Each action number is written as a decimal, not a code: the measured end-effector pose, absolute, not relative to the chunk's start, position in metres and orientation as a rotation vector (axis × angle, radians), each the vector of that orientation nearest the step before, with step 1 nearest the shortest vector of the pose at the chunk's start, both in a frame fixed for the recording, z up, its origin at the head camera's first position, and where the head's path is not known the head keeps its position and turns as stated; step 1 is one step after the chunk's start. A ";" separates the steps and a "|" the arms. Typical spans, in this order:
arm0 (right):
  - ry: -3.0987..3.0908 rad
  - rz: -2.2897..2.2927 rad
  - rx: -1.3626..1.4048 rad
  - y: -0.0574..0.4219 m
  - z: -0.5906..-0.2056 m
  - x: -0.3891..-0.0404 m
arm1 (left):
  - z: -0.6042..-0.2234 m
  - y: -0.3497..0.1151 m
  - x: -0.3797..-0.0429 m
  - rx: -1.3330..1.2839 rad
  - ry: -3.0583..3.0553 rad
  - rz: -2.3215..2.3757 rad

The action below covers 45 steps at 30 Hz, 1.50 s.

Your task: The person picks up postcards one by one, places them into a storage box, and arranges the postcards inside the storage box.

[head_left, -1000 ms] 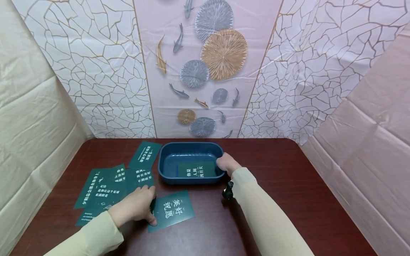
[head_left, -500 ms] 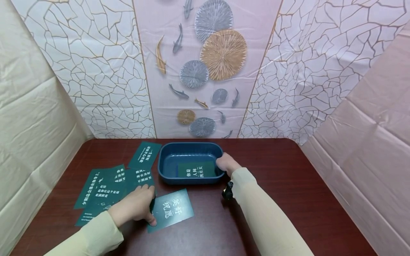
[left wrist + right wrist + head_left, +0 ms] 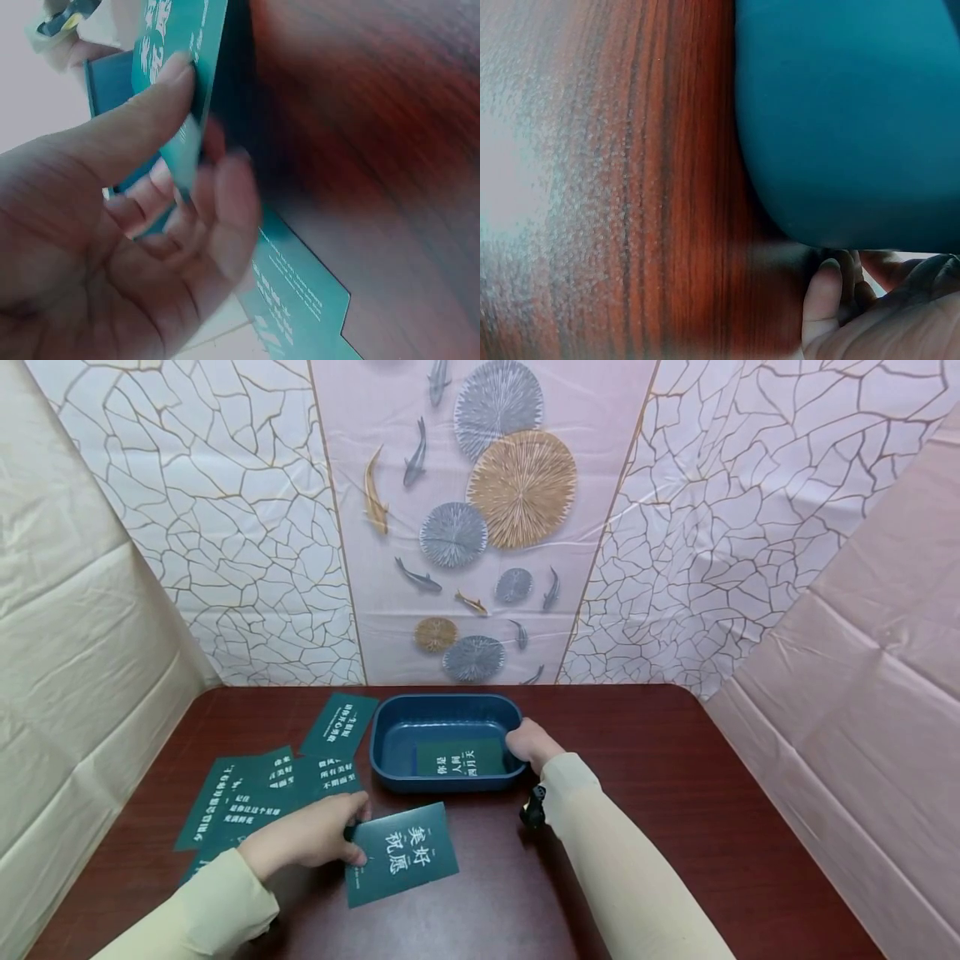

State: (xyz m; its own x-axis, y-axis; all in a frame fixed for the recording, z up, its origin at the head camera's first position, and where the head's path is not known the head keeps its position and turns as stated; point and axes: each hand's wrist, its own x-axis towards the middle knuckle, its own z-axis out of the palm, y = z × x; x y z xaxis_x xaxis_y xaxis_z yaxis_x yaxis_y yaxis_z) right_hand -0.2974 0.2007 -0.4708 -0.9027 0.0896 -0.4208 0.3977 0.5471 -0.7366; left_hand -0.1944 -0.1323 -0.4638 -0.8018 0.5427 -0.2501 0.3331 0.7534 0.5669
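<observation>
My left hand [image 3: 318, 833] pinches a dark green card [image 3: 401, 852] with white characters by its left edge, the thumb on top. The left wrist view shows that card [image 3: 206, 52] tilted up off the table between thumb and fingers. My right hand [image 3: 534, 743] grips the right end of a blue rectangular tray [image 3: 450, 783], its fingers at the rim. In the right wrist view the thumb and curled fingers sit against the tray's outer wall [image 3: 847, 135]. Inside the tray lies another green card [image 3: 480, 756].
Several overlapping green cards [image 3: 206, 802] spread over the left of the table, partly under my left forearm. One more card [image 3: 339, 727] lies just left of the tray. A small black device [image 3: 533, 807] sits at my right wrist. Patterned cloth [image 3: 465, 602] hangs behind the table [image 3: 637, 760].
The left hand has taken the near card between thumb and fingers and tipped its left edge up. The right hand and tray have stayed in place.
</observation>
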 end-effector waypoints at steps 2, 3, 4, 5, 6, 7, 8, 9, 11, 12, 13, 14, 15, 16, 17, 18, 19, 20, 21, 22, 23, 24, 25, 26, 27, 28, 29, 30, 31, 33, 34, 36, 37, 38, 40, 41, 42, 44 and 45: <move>2.453 -1.292 0.402 0.201 -0.471 -0.297 | -0.462 -0.135 -0.196 0.712 2.489 0.787; 2.452 -1.292 0.403 0.201 -0.471 -0.297 | -0.461 -0.136 -0.197 0.732 2.459 0.822; 2.453 -1.289 0.402 0.202 -0.471 -0.297 | -0.461 -0.137 -0.198 0.747 2.433 0.851; 2.453 -1.288 0.401 0.202 -0.471 -0.297 | -0.460 -0.138 -0.198 0.760 2.412 0.876; 2.453 -1.288 0.404 0.202 -0.471 -0.297 | -0.459 -0.138 -0.199 0.765 2.389 0.904; 2.454 -1.287 0.405 0.202 -0.471 -0.297 | -0.458 -0.139 -0.199 0.765 2.366 0.931; 2.454 -1.287 0.407 0.202 -0.471 -0.297 | -0.457 -0.139 -0.200 0.756 2.338 0.966; 2.455 -1.286 0.408 0.202 -0.472 -0.297 | -0.456 -0.139 -0.200 0.742 2.313 0.993; 2.459 -1.285 0.407 0.203 -0.472 -0.297 | -0.454 -0.138 -0.200 0.702 2.265 1.047; 2.460 -1.284 0.411 0.203 -0.472 -0.297 | -0.454 -0.138 -0.201 0.682 2.246 1.069; 2.462 -1.283 0.414 0.203 -0.472 -0.297 | -0.453 -0.137 -0.201 0.665 2.230 1.088; 2.463 -1.282 0.414 0.203 -0.472 -0.297 | -0.452 -0.137 -0.201 0.652 2.219 1.102; 2.463 -1.282 0.418 0.203 -0.472 -0.297 | -0.451 -0.136 -0.201 0.645 2.209 1.117; 2.464 -1.281 0.419 0.202 -0.472 -0.297 | -0.450 -0.136 -0.201 0.641 2.198 1.131; 2.464 -1.280 0.423 0.203 -0.472 -0.297 | -0.449 -0.136 -0.201 0.639 2.192 1.142; 2.462 -1.279 0.425 0.203 -0.472 -0.297 | -0.448 -0.135 -0.201 0.639 2.179 1.162; 2.461 -1.278 0.426 0.203 -0.471 -0.297 | -0.447 -0.135 -0.201 0.638 2.164 1.184; 2.460 -1.277 0.425 0.203 -0.471 -0.297 | -0.446 -0.134 -0.201 0.640 2.150 1.206; 2.460 -1.275 0.426 0.203 -0.471 -0.297 | -0.444 -0.134 -0.201 0.641 2.134 1.229; 2.461 -1.274 0.424 0.203 -0.472 -0.297 | -0.443 -0.133 -0.201 0.637 2.119 1.249; 2.461 -1.274 0.423 0.203 -0.472 -0.297 | -0.442 -0.132 -0.201 0.636 2.103 1.272; 2.460 -1.275 0.424 0.203 -0.472 -0.297 | -0.441 -0.131 -0.201 0.637 2.091 1.293; 2.459 -1.276 0.425 0.204 -0.472 -0.298 | -0.440 -0.131 -0.202 0.638 2.084 1.310; 2.460 -1.276 0.425 0.204 -0.472 -0.298 | -0.438 -0.130 -0.203 0.639 2.082 1.324; 2.460 -1.275 0.423 0.203 -0.473 -0.298 | -0.437 -0.129 -0.204 0.640 2.084 1.338; 2.459 -1.276 0.424 0.203 -0.472 -0.297 | -0.435 -0.128 -0.206 0.640 2.094 1.351; 2.458 -1.276 0.424 0.203 -0.472 -0.297 | -0.432 -0.128 -0.208 0.640 2.112 1.362; 2.456 -1.277 0.426 0.204 -0.472 -0.297 | -0.430 -0.127 -0.210 0.637 2.134 1.369; 2.455 -1.276 0.422 0.204 -0.472 -0.297 | -0.427 -0.126 -0.212 0.629 2.160 1.374; 2.456 -1.277 0.416 0.204 -0.471 -0.297 | -0.422 -0.124 -0.217 0.606 2.222 1.376; 2.457 -1.278 0.416 0.204 -0.471 -0.297 | -0.419 -0.123 -0.220 0.588 2.252 1.379; 2.460 -1.281 0.406 0.204 -0.471 -0.297 | -0.414 -0.121 -0.224 0.543 2.301 1.386; 2.461 -1.284 0.403 0.204 -0.471 -0.297 | -0.412 -0.119 -0.227 0.519 2.324 1.388; 2.463 -1.286 0.403 0.203 -0.472 -0.297 | -0.411 -0.118 -0.229 0.498 2.348 1.387; 2.466 -1.291 0.396 0.203 -0.472 -0.297 | -0.408 -0.115 -0.233 0.460 2.385 1.395; 2.466 -1.295 0.396 0.202 -0.472 -0.297 | -0.408 -0.113 -0.236 0.445 2.398 1.398; 2.466 -1.298 0.397 0.202 -0.472 -0.297 | -0.408 -0.112 -0.238 0.431 2.409 1.406; 2.466 -1.301 0.401 0.202 -0.472 -0.297 | -0.407 -0.108 -0.242 0.411 2.428 1.423; 2.467 -1.301 0.401 0.202 -0.472 -0.297 | -0.407 -0.106 -0.245 0.402 2.431 1.439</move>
State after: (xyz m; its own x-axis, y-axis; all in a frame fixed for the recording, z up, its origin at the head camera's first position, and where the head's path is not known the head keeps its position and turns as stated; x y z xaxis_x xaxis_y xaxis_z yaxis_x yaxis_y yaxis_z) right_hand -0.2968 0.2017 -0.4716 -0.9086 0.0960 -0.4066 0.3898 0.5449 -0.7424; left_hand -0.2448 -0.1060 -0.4071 -0.9198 0.3786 -0.1030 0.0917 0.4627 0.8817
